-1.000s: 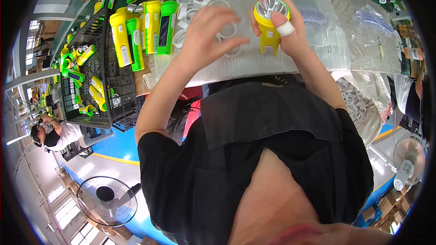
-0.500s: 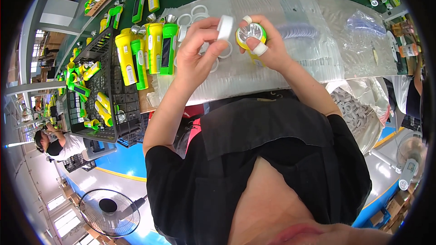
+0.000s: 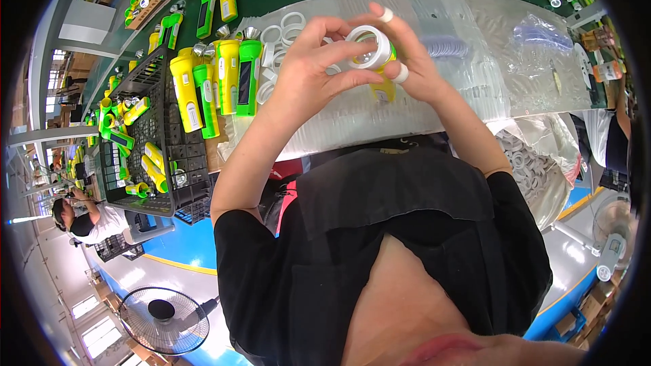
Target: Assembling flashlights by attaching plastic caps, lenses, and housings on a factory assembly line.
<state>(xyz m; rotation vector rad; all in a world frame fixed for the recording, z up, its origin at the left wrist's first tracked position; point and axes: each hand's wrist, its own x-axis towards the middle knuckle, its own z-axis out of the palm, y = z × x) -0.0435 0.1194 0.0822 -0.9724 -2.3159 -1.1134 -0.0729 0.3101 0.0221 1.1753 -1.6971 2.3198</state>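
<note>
Head view: we hold a yellow flashlight [image 3: 384, 85] above the plastic-covered bench [image 3: 475, 47]. Our right hand [image 3: 413, 68] closes around its body; our left hand [image 3: 308, 71] pinches the white lens ring [image 3: 369, 44] onto its head. The ring looks seated but perhaps not fully tightened. Finished flashlights [image 3: 217, 85] stand left; loose white rings [image 3: 281, 27] remain.

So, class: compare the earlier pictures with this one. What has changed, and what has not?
The left hand picked up a white ring and brought it onto the yellow torch head. The right hand kept its grip on the torch. The standing torches stayed in place.
</note>
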